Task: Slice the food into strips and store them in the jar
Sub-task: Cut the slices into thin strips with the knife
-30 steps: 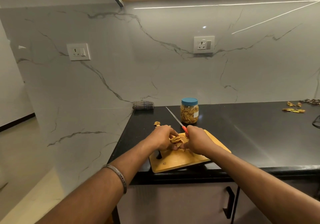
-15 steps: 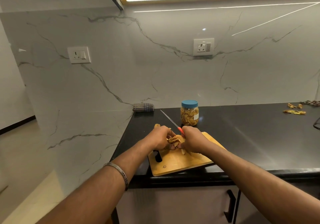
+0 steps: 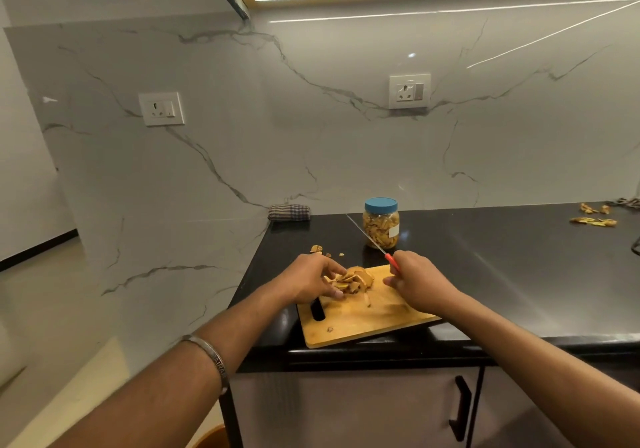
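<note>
Black counter (image 3: 519, 274): one board (image 3: 363, 323), one jar (image 3: 381, 224), one knife (image 3: 367, 236).

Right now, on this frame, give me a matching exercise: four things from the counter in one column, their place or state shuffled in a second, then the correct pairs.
Things:
1. jar
2. knife
3. food pieces
4. checked cloth

Place or state:
A. against the wall at the counter's back corner
B. lidded, behind the cutting board
C. gripped by the right hand
D. piled on the board under the left hand

Pairs: 1-B, 2-C, 3-D, 4-A
</note>
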